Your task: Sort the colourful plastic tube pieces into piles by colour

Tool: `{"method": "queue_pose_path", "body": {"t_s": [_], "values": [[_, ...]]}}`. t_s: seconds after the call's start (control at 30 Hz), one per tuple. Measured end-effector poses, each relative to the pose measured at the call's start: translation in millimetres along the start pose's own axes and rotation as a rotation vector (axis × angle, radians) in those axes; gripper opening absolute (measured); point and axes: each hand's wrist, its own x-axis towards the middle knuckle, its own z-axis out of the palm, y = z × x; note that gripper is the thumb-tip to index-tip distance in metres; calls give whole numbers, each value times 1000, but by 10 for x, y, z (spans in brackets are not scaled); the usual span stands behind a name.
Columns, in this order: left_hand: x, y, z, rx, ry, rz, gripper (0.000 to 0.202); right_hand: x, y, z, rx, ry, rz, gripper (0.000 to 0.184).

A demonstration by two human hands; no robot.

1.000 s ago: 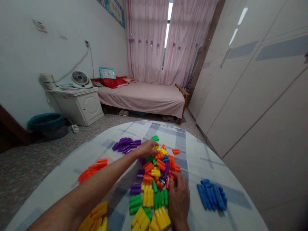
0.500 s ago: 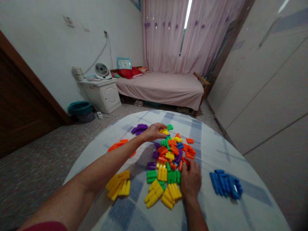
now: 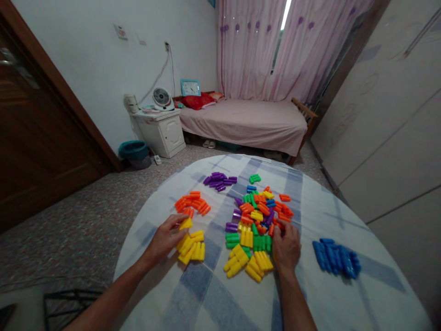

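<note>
My left hand [image 3: 169,236] pinches a yellow plastic block [image 3: 186,223] just above a small yellow pile [image 3: 191,247] at the table's left. My right hand [image 3: 286,246] rests at the right edge of the mixed pile [image 3: 257,215], fingers curled beside its orange and green pieces; whether it grips one is hidden. The mixed pile has ribbed blocks in orange, green, yellow, purple and blue. Yellow blocks [image 3: 236,261] lie at its near side. An orange group [image 3: 193,201] sits beyond my left hand, a purple group [image 3: 218,180] farther back, and a blue group [image 3: 336,258] off to the right.
A checked cloth covers the round table [image 3: 237,308]. Past it stand a bed [image 3: 244,119], a white cabinet [image 3: 167,135] with a fan [image 3: 161,98], and a teal bin [image 3: 135,151]. A wardrobe [image 3: 389,151] lines the right side.
My left hand has carried the yellow block from the far side of the mixed pile back to the yellow pile on the left. My right hand stays by the mixed pile. The view has shifted left.
</note>
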Motion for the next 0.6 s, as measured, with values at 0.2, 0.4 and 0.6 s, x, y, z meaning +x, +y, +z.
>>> {"method": "queue_pose_path", "body": {"t_s": [0.2,0.4,0.6], "values": [[-55,-146,232,1,-24,33,37,10,78,52,20,-8,-35,34],[44,-314,46,105,219,-3,51,5,108,79,7,12,-38,33],[475,-632,-164,254,301,-264,69,16,140,100,15,6,-46,33]]}}
